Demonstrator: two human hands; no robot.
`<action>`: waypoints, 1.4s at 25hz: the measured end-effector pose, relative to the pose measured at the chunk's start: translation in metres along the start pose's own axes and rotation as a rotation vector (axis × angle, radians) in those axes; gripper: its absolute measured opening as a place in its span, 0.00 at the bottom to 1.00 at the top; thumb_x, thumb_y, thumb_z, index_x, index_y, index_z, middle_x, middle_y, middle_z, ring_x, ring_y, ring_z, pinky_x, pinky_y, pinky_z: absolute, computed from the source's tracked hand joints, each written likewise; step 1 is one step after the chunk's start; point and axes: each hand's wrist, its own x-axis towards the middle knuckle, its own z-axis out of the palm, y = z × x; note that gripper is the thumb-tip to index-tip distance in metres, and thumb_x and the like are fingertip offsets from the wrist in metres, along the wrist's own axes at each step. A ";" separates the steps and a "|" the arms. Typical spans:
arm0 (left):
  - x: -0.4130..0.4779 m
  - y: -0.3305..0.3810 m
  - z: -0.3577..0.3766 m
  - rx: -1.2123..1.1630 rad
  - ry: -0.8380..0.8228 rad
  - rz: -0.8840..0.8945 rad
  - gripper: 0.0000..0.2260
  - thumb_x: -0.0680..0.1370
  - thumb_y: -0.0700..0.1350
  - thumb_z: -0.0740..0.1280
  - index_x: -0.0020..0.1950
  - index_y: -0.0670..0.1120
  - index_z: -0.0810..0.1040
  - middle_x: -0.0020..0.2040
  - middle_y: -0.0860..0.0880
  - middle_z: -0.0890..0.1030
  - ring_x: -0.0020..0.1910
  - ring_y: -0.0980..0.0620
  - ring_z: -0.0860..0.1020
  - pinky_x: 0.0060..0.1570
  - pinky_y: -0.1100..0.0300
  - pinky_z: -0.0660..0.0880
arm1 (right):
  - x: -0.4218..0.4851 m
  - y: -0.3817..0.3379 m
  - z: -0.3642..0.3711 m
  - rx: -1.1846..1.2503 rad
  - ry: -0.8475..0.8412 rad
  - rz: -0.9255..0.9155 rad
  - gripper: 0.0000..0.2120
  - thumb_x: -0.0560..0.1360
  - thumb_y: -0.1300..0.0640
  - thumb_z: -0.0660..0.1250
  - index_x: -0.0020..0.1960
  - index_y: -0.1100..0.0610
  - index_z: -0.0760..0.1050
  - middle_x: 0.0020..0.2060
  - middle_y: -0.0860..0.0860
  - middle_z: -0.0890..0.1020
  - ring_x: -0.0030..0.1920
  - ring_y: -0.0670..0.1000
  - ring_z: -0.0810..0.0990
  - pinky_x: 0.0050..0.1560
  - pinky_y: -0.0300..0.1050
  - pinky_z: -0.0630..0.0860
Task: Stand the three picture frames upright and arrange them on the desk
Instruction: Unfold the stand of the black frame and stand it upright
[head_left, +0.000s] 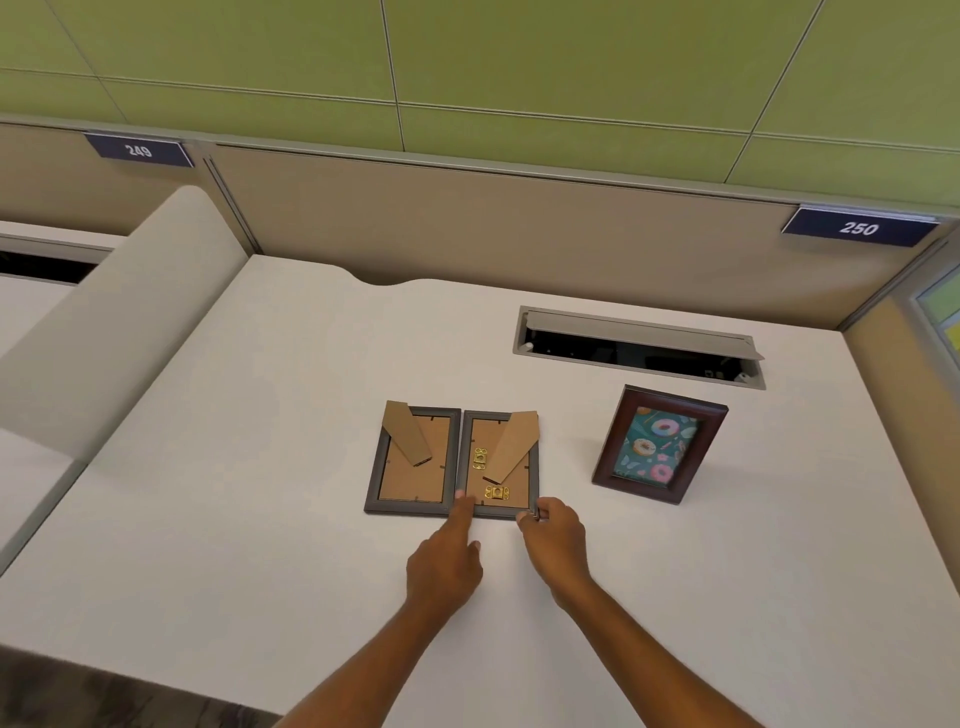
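Two grey picture frames lie face down side by side in the middle of the white desk, their cardboard stands folded out. The left grey frame is untouched. On the right grey frame, my left hand presses a fingertip on the near left corner. My right hand pinches that frame's near right corner. A dark brown frame with a doughnut picture stands upright to the right, apart from both hands.
An open cable hatch is sunk into the desk behind the brown frame. Beige partition walls close the back and right sides; a low rounded divider borders the left. Number plates 249 and 250 hang on the partition.
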 end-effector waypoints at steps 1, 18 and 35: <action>-0.002 -0.001 0.003 -0.008 -0.028 0.017 0.34 0.88 0.52 0.64 0.90 0.55 0.50 0.87 0.53 0.66 0.62 0.52 0.86 0.56 0.63 0.80 | 0.001 0.000 0.001 -0.005 0.008 -0.002 0.12 0.83 0.56 0.71 0.65 0.58 0.79 0.59 0.55 0.84 0.55 0.54 0.82 0.52 0.43 0.78; -0.006 -0.009 0.014 -0.259 -0.074 0.042 0.37 0.87 0.53 0.66 0.90 0.56 0.48 0.90 0.56 0.48 0.83 0.49 0.71 0.74 0.58 0.74 | 0.007 0.003 -0.005 -0.019 0.083 0.012 0.19 0.84 0.55 0.70 0.74 0.59 0.75 0.70 0.56 0.81 0.69 0.60 0.81 0.69 0.55 0.80; -0.008 0.003 0.000 -0.698 -0.062 -0.199 0.31 0.86 0.46 0.70 0.87 0.57 0.62 0.68 0.57 0.80 0.37 0.54 0.89 0.50 0.56 0.88 | 0.021 -0.005 -0.016 0.369 0.091 0.140 0.07 0.81 0.60 0.74 0.59 0.55 0.80 0.52 0.53 0.85 0.51 0.56 0.88 0.44 0.42 0.85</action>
